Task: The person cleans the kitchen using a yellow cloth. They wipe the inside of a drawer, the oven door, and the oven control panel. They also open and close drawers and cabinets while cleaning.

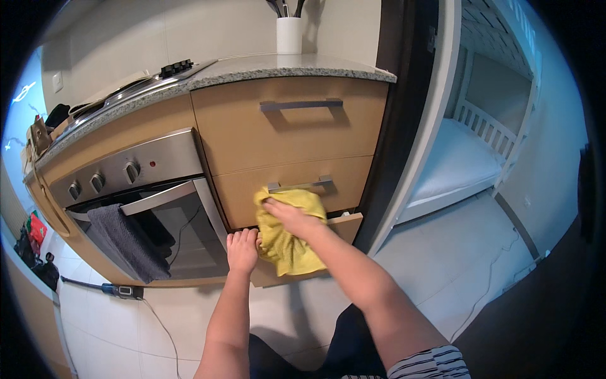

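Note:
My right hand (294, 219) presses on a yellow cloth (291, 251), its fingers near the cloth's top left. The cloth covers part of the middle drawer front (241, 189) below its metal bar handle (303, 184), and hangs over the partly pulled-out bottom drawer (347, 226). My left hand (243, 250) grips the top left edge of that bottom drawer. Little of the drawer's inside shows; something white peeks out at its right. The top drawer (289, 128) is closed.
To the left is an oven (189, 237) with a dark gray towel (128, 241) over its handle. A granite countertop (293, 72) holds a white utensil holder (289, 36). A corded device (124, 291) lies on the floor. At the right, a doorway shows a white bed (454, 161).

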A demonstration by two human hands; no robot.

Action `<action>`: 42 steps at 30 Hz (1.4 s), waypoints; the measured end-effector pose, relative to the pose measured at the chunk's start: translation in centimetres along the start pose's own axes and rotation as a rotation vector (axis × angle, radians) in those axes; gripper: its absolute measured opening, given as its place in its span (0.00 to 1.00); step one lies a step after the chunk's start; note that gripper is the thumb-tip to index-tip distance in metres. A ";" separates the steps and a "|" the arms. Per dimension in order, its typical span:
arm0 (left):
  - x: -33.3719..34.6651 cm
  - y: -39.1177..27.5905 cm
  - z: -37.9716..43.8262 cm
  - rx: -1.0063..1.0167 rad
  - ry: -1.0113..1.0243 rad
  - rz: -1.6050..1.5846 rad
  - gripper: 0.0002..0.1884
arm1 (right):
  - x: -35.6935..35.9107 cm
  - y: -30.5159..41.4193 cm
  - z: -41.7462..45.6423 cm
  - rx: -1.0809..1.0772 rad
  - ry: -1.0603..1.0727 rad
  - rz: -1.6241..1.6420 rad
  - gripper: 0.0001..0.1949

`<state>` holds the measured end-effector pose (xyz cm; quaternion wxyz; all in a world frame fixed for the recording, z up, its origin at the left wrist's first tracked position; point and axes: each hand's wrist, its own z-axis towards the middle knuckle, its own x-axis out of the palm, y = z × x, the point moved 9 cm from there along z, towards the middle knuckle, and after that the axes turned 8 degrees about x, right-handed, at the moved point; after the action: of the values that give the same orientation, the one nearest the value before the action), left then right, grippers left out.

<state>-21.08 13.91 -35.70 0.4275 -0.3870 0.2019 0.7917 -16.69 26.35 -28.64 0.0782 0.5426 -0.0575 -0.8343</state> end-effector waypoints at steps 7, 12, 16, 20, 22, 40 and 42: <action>-1.2 -0.2 -0.1 -0.020 -0.022 -0.033 0.13 | -11.6 -4.1 -7.1 0.033 -0.442 -0.291 0.23; -1.6 -0.6 -0.1 -0.012 -0.002 -0.056 0.14 | -23.9 -2.3 -0.7 -0.023 -0.720 -0.168 0.18; -1.2 -0.7 -0.3 -0.018 0.036 -0.047 0.14 | -27.6 -3.7 1.8 -0.141 -0.723 -0.087 0.16; -1.5 -0.3 0.1 -0.019 0.019 -0.049 0.14 | -27.9 -8.5 -0.6 0.099 -0.658 -0.110 0.16; -1.4 -0.2 -0.3 -0.029 0.009 -0.053 0.14 | -27.1 -8.5 -1.1 0.088 -0.676 -0.091 0.16; -1.8 -0.6 0.3 -0.014 -0.019 -0.061 0.15 | -18.5 10.3 8.9 -0.517 -0.694 -0.175 0.14; -1.7 0.3 -0.7 -0.018 -0.067 -0.035 0.14 | -17.8 6.5 7.1 -0.108 -0.375 0.054 0.21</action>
<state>-20.47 12.38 -34.86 0.4445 -0.3675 0.1736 0.7983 -15.69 23.52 -8.65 0.1175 0.3711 -0.0408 -0.9202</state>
